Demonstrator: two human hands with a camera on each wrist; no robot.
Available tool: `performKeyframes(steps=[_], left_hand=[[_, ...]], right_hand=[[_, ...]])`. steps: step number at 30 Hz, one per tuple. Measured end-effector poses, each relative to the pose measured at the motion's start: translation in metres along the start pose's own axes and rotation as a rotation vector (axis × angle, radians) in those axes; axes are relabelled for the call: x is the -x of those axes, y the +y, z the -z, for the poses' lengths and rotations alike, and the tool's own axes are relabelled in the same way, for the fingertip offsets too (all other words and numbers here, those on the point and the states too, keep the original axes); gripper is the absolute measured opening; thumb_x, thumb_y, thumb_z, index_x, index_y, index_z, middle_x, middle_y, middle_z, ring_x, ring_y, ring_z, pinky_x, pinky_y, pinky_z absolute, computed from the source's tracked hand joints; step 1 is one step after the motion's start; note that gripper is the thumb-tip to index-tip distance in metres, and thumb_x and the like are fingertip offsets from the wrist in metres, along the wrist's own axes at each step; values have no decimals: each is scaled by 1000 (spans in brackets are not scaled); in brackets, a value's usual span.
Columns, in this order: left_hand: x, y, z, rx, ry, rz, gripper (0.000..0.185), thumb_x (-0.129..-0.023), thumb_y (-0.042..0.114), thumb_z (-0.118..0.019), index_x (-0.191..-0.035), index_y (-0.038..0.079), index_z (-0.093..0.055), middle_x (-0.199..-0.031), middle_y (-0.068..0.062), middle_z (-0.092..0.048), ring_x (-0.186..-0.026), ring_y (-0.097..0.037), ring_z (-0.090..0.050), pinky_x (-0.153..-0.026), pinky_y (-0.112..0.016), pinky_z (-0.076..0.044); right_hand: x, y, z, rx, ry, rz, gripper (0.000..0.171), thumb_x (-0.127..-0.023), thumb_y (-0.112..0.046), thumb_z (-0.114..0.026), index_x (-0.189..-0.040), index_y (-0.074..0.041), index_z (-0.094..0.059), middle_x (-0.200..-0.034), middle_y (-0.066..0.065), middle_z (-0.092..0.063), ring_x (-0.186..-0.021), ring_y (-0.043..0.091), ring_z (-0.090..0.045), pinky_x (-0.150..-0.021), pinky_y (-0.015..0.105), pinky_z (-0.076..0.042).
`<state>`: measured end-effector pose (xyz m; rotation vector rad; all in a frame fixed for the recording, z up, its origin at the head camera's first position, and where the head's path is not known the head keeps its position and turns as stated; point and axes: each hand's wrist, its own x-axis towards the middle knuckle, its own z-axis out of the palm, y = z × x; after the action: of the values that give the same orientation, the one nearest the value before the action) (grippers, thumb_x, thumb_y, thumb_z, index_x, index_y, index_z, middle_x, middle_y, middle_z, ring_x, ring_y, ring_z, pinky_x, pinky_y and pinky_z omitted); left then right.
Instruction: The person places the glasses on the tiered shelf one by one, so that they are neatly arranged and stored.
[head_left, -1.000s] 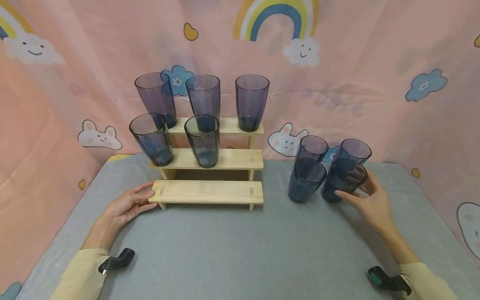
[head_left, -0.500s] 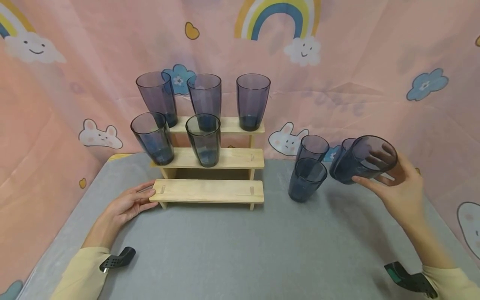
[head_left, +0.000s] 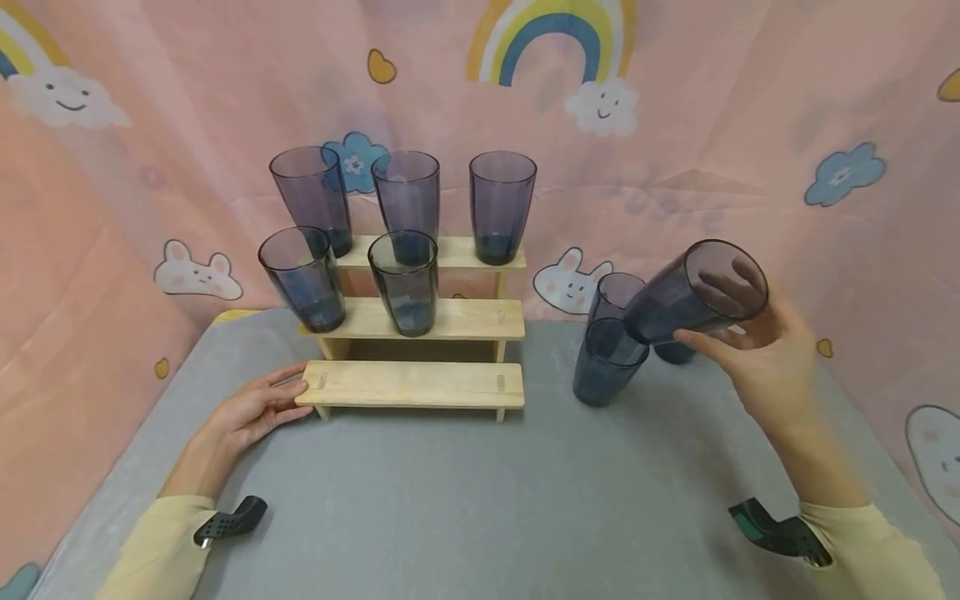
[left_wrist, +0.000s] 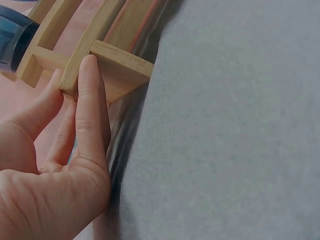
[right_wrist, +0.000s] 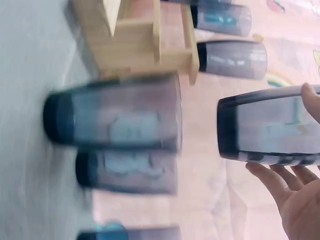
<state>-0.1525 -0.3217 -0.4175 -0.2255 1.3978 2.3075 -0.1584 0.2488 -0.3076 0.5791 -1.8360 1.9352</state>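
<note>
Right hand (head_left: 772, 362) grips a tilted glass (head_left: 678, 296), its base toward the rack (head_left: 412, 385). Left hand (head_left: 251, 412) pinches the rack's left end

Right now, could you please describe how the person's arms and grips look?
I see a pale yellow fabric left sleeve and a matching right sleeve. The curved black left wrist device has small holes; the curved black right wrist device has a green patch. The left grip and right grip are ungloved.
</note>
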Motion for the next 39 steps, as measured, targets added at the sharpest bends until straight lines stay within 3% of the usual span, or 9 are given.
performKeyframes(steps=[5, 14, 19, 24, 28, 32, 36, 39], left_hand=[[-1, 0, 0, 8, -3, 4, 25, -100, -1, -51, -114, 18, -61, -110, -3, -63, -98, -19, -67, -83, -34, -58], [3, 0, 4, 7, -20, -3, 30, -100, -2, -50, -108, 22, -67, -110, -1, -65, -97, -20, -67, -82, -34, -59], [3, -2, 5, 15, -24, -2, 28, -100, -2, -50, -118, 17, -60, -111, -2, -64, -99, -20, -67, -82, -35, -59], [1, -3, 3, 9, -19, -7, 43, -101, -2, -49, -139, 11, -36, -112, -1, -64, -99, -20, -66, -82, -34, -59], [1, -2, 2, 28, -24, -9, 32, -100, -3, -50, -128, 14, -51, -111, -2, -65, -99, -20, -67, -82, -34, -59], [1, -1, 2, 39, -27, -8, 28, -100, -3, -51, -114, 19, -62, -111, -3, -65, -98, -21, -67, -82, -34, -59], [1, -1, 3, 22, -21, -3, 33, -100, -2, -51, -129, 13, -48, -111, -1, -64, -99, -20, -67, -82, -34, -59], [0, -1, 3, 16, -22, -1, 36, -101, -2, -49, -133, 12, -43, -112, -1, -64, -99, -20, -67, -83, -34, -58]], right_hand=[[-4, 8, -23, -112, 8, 24, 85, -69, 37, -61, -144, 1, -44, -134, 19, -55, -128, 26, -50, -85, 23, -56], [-16, 27, -68, -105, -4, -34, 84, -72, 28, -69, -144, -7, -47, -132, 14, -59, -124, 25, -54, -88, 26, -56], [-21, 43, -85, -66, 4, -60, 84, -73, 25, -71, -145, -10, -47, -132, 14, -58, -121, 24, -56, -87, 27, -56], [-27, 56, -98, -74, 11, -62, 79, -75, 19, -74, -144, -7, -47, -130, 12, -60, -125, 24, -53, -102, 29, -48], [-31, 61, -109, -100, 18, -74, 77, -76, 19, -73, -144, -6, -46, -131, 14, -60, -128, 25, -50, -108, 33, -42], [-34, 64, -120, -79, 6, -99, 79, -76, 19, -73, -145, -8, -45, -132, 16, -58, -123, 23, -54, -99, 29, -50], [-35, 66, -130, -50, -28, -140, 81, -76, 16, -75, -146, -10, -45, -133, 17, -57, -117, 21, -58, -88, 24, -55], [-35, 69, -136, -26, -61, -168, 82, -76, 13, -77, -147, -11, -44, -135, 16, -56, -118, 21, -59, -89, 27, -55]])
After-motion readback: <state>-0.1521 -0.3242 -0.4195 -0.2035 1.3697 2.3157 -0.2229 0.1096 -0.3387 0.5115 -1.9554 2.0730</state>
